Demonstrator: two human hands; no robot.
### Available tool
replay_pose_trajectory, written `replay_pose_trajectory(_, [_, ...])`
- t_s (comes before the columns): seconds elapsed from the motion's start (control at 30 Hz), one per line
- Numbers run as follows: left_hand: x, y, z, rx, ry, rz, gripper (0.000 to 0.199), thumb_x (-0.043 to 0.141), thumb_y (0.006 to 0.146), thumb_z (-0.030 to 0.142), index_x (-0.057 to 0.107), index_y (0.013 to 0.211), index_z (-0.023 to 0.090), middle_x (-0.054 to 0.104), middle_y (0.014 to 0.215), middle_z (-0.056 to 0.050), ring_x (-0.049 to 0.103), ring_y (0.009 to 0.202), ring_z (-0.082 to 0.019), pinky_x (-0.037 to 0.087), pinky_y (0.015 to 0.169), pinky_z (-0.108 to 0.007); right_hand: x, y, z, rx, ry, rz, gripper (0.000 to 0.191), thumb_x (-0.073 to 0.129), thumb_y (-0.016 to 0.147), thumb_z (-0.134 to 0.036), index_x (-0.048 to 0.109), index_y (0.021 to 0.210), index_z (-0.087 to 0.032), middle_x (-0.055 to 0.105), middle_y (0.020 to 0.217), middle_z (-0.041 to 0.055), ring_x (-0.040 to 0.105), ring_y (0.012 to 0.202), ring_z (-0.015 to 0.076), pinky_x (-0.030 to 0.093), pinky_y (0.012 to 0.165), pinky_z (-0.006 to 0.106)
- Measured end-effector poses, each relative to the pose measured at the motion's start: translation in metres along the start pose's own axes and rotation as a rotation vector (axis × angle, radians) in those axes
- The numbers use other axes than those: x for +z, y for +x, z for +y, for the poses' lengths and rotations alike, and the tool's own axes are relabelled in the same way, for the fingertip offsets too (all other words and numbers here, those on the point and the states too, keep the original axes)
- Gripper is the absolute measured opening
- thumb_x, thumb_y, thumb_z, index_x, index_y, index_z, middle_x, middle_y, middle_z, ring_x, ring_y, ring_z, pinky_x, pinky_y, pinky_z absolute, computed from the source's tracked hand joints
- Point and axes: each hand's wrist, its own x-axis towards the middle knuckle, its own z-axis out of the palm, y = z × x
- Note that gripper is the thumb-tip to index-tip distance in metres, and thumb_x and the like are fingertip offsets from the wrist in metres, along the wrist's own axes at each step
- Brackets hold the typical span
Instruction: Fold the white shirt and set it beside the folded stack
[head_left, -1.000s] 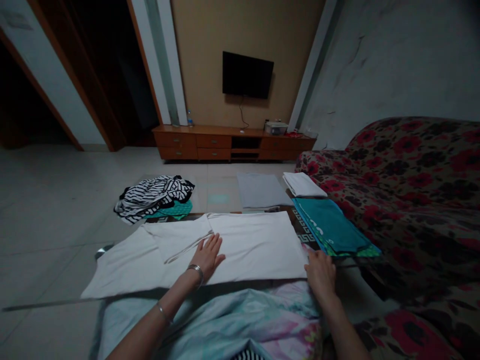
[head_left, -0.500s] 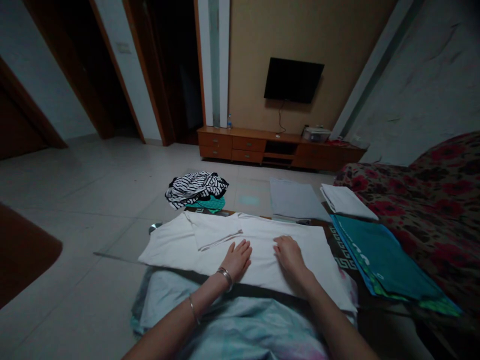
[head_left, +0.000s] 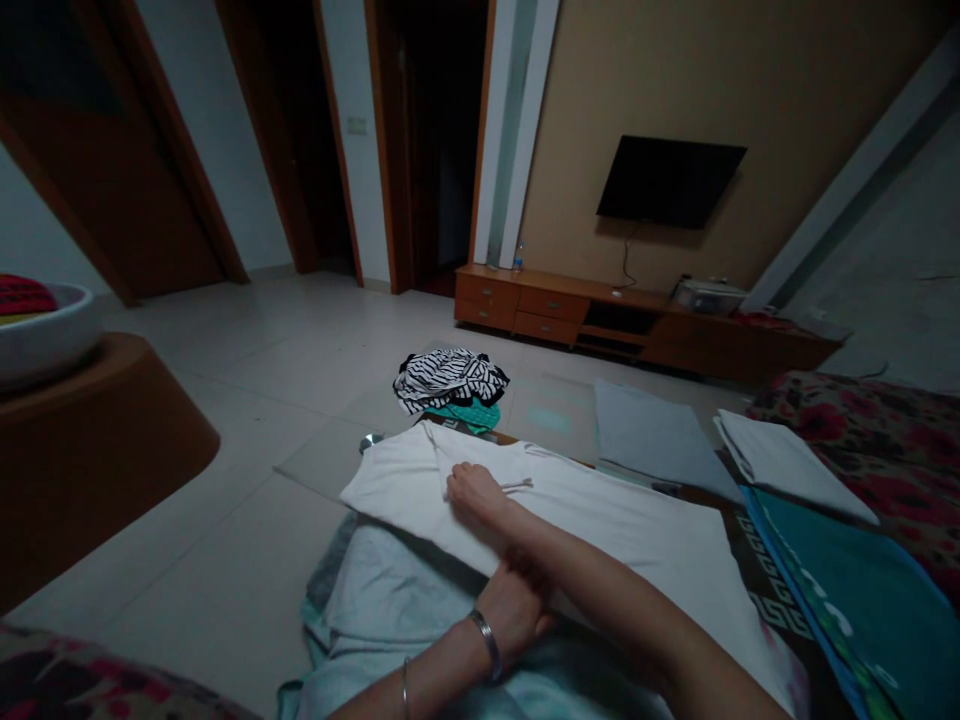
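Observation:
A white shirt (head_left: 630, 530) lies spread sideways in front of me, one sleeve folded over near its left end. My right hand (head_left: 475, 492) reaches across to the left, its fingers closed on the cloth by the folded sleeve. Under the right forearm, my left hand (head_left: 517, 605) with its metal bangles is closed at the shirt's near edge; its fingertips are partly hidden, but they seem to grip the cloth. Beneath the shirt bulges a pale blue-green cloth (head_left: 405, 590).
Beyond the shirt lies a zebra-striped garment (head_left: 450, 378) on a green cloth (head_left: 474, 412). To the right are a grey folded cloth (head_left: 652, 430), a white folded cloth (head_left: 791, 460) and a teal garment (head_left: 862, 590). A brown stool (head_left: 112, 430) bears a white basin (head_left: 60, 335) at left.
My right hand has crossed over to the left and closed by the sleeve. My left hand has drawn back to the near edge, below the right forearm. The view has turned left.

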Motion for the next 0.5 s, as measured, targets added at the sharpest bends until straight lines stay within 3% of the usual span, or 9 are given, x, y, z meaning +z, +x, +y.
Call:
replay_pose_trajectory(0.13, [-0.026, 0.005, -0.026, -0.006, -0.017, 0.050, 0.043, 0.047, 0.090, 0.042, 0.051, 0.126, 0.019, 0.051, 0.135, -0.010, 0.041, 0.128, -0.026, 0.029, 0.109, -0.046, -0.012, 0.022, 0.028, 0.228, 0.205, 0.086, 0.016, 0.051, 0.082, -0.017, 0.066, 0.089, -0.015, 0.069, 0.093, 0.0104, 0.060, 0.086, 0.0215, 0.039, 0.072, 0.027])
replay_pose_trajectory(0.23, [-0.053, 0.015, -0.071, -0.135, 0.041, 0.131, 0.028, 0.046, 0.090, 0.028, 0.058, 0.113, 0.017, 0.056, 0.127, -0.011, 0.046, 0.121, -0.025, 0.035, 0.103, -0.042, -0.030, 0.040, 0.059, 0.287, 0.244, 0.144, 0.020, 0.049, 0.084, -0.018, 0.068, 0.089, -0.015, 0.070, 0.089, 0.0081, 0.060, 0.080, 0.0195, 0.037, 0.067, 0.024])
replay_pose_trajectory(0.33, [-0.072, 0.027, -0.121, -0.191, 0.097, 0.134, 0.026, 0.038, 0.092, 0.023, 0.061, 0.104, 0.015, 0.061, 0.113, -0.011, 0.053, 0.107, -0.022, 0.041, 0.095, -0.037, -0.048, 0.052, 0.082, 0.301, 0.296, 0.197, 0.020, 0.049, 0.084, -0.019, 0.068, 0.085, -0.015, 0.070, 0.084, 0.0043, 0.057, 0.075, 0.0162, 0.035, 0.062, 0.021])
replay_pose_trajectory(0.43, [-0.078, 0.033, -0.163, -0.198, 0.108, 0.124, 0.028, 0.036, 0.092, 0.023, 0.062, 0.100, 0.014, 0.062, 0.106, -0.011, 0.056, 0.097, -0.021, 0.043, 0.092, -0.035, -0.061, 0.056, 0.092, 0.289, 0.331, 0.239, 0.019, 0.049, 0.083, -0.018, 0.067, 0.080, -0.015, 0.068, 0.077, 0.0018, 0.056, 0.072, 0.0146, 0.032, 0.059, 0.020])
replay_pose_trajectory(0.5, [-0.075, 0.034, -0.183, -0.182, 0.106, 0.108, 0.027, 0.039, 0.091, 0.024, 0.062, 0.102, 0.015, 0.062, 0.110, -0.012, 0.055, 0.101, -0.021, 0.042, 0.095, -0.036, -0.067, 0.055, 0.093, 0.275, 0.342, 0.263, 0.018, 0.050, 0.082, -0.017, 0.067, 0.077, -0.015, 0.066, 0.073, 0.0013, 0.055, 0.070, 0.0142, 0.031, 0.059, 0.020])
